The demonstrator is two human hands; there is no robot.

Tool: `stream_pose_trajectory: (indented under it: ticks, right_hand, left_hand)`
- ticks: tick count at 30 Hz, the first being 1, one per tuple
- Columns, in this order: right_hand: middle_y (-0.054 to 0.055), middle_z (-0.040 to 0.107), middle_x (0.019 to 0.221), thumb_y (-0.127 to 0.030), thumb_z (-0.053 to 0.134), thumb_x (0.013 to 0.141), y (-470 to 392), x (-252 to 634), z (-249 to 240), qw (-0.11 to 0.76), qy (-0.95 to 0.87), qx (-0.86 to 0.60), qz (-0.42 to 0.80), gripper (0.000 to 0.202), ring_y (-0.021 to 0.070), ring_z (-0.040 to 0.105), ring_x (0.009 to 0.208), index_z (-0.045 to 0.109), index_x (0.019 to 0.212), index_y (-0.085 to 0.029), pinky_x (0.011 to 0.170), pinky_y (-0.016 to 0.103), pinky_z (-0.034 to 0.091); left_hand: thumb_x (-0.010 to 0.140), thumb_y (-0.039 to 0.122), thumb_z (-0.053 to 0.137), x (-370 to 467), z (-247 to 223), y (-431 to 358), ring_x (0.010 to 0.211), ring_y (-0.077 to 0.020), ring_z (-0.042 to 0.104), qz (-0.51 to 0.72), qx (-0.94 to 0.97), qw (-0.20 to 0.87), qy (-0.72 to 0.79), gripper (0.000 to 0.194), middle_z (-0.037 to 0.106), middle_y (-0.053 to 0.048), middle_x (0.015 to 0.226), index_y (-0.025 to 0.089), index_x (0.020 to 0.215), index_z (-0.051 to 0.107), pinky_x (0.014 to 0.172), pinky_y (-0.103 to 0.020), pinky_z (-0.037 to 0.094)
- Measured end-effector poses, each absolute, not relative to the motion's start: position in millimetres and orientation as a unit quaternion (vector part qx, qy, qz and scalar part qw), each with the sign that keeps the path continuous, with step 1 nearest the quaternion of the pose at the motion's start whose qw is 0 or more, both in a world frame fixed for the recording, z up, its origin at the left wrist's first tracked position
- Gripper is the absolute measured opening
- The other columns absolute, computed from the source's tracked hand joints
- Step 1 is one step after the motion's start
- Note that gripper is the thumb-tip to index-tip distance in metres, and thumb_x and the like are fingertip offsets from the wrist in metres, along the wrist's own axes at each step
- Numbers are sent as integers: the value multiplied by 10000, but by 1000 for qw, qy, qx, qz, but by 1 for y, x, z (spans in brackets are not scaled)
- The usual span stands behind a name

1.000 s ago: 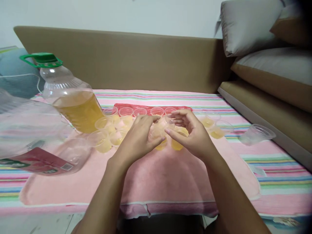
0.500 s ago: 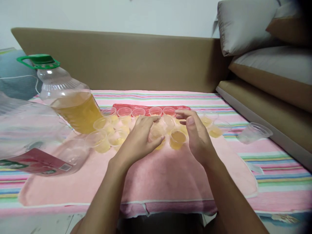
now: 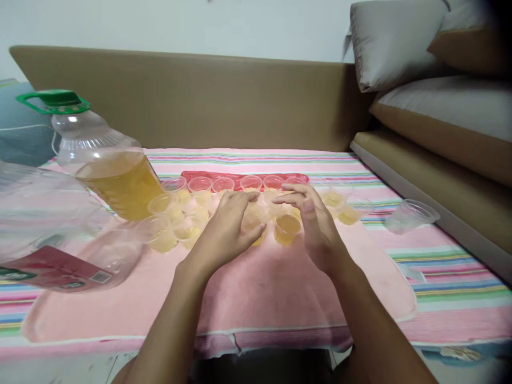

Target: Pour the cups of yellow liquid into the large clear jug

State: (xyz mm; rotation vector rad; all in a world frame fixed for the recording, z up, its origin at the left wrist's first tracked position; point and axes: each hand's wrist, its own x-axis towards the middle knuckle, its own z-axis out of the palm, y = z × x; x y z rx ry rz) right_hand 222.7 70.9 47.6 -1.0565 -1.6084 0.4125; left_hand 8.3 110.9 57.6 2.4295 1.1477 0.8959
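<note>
Several clear plastic cups with yellow liquid stand in rows across the pink mat (image 3: 264, 304). My left hand (image 3: 226, 224) is over the front rows with its thumb spread from its fingers. Partly behind that thumb is a clear cup (image 3: 253, 216); whether they touch, I cannot tell. Fingers stretched out to the left, my right hand (image 3: 320, 226) is at the right side of a front cup of yellow liquid (image 3: 287, 230). Nothing is held in it. Both hands cover parts of the cups behind them.
A large bottle of yellow liquid (image 3: 120, 178) with a green cap stands at left. Nearer lies a clear bottle with a red label (image 3: 56, 269). At right a clear cup (image 3: 410, 217) tilts on the striped cloth. Cushions (image 3: 444, 114) are stacked beyond, and red plastic (image 3: 236, 178) lies behind the cups.
My right hand has shifted slightly left, its fingers reaching further over the cups. My left hand keeps nearly the same pose. The whole view has slid a little to the left.
</note>
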Motion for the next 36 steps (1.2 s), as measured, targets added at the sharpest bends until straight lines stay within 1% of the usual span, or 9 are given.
stream_pose_trajectory:
  ticks: [3, 7, 13, 17, 21, 24, 31, 35, 36]
  right_hand:
    - [77, 663, 1444, -634, 345, 1148, 71, 222, 47, 556, -677, -449, 177, 510, 284, 641, 1350, 698, 1381, -351, 1151, 537, 517]
    - [77, 662, 1424, -632, 352, 1148, 71, 221, 46, 562, -677, -445, 167, 504, 287, 640, 1356, 722, 1337, -347, 1153, 537, 513]
    - [75, 665, 1413, -610, 361, 1153, 71, 222, 46, 563, -676, -446, 164, 490, 280, 651, 1331, 716, 1360, -344, 1149, 533, 517]
    - [80, 660, 1414, -613, 386, 1146, 70, 222, 47, 554, -683, -449, 157, 480, 292, 643, 1349, 747, 1277, -325, 1157, 543, 514]
    - [86, 655, 1440, -613, 409, 1140, 69, 220, 47, 564, -675, -449, 156, 469, 275, 675, 1259, 662, 1427, -342, 1116, 546, 543]
    - [92, 661, 1409, -615, 377, 1145, 69, 220, 48, 552, -686, -450, 146, 490, 287, 661, 1303, 716, 1353, -329, 1136, 553, 537]
    - [94, 662, 1429, -605, 392, 1143, 70, 221, 48, 553, -682, -459, 134, 477, 296, 654, 1330, 732, 1326, -325, 1142, 569, 543]
    - [98, 679, 1345, -549, 444, 1141, 70, 220, 49, 552, -685, -459, 123, 420, 291, 650, 1337, 774, 1155, -290, 1146, 540, 538]
    - [97, 685, 1325, -535, 457, 1139, 71, 220, 49, 554, -683, -460, 123, 397, 284, 667, 1299, 765, 1170, -285, 1124, 530, 550]
  left_hand:
    - [979, 291, 727, 9, 58, 111, 1344, -292, 574, 314, 847, 155, 401, 509, 665, -123, 1408, 160, 1448, 579, 1157, -458, 507]
    - [978, 290, 736, 9, 58, 110, 1335, -290, 575, 318, 848, 152, 396, 509, 668, -121, 1404, 160, 1445, 581, 1155, -458, 507]
    - [977, 265, 736, 8, 58, 109, 1330, -286, 573, 320, 847, 153, 396, 500, 673, -123, 1404, 145, 1439, 587, 1155, -459, 507]
    - [975, 259, 738, 8, 58, 109, 1331, -289, 567, 318, 849, 147, 395, 504, 672, -121, 1401, 143, 1441, 586, 1157, -461, 504]
    - [973, 249, 743, 8, 59, 109, 1319, -291, 569, 317, 850, 142, 396, 496, 675, -116, 1396, 151, 1434, 588, 1154, -474, 505]
    - [974, 246, 743, 9, 60, 109, 1322, -295, 569, 317, 850, 140, 397, 485, 678, -119, 1394, 148, 1424, 592, 1155, -479, 505]
    - [983, 260, 738, 9, 58, 110, 1313, -304, 580, 318, 855, 131, 387, 483, 684, -129, 1389, 140, 1427, 590, 1154, -498, 509]
    - [983, 260, 735, 8, 57, 111, 1334, -319, 576, 315, 859, 124, 385, 481, 684, -137, 1391, 138, 1425, 590, 1162, -511, 508]
    - [983, 260, 734, 9, 58, 110, 1339, -321, 575, 315, 859, 123, 385, 478, 685, -139, 1389, 135, 1422, 592, 1164, -508, 509]
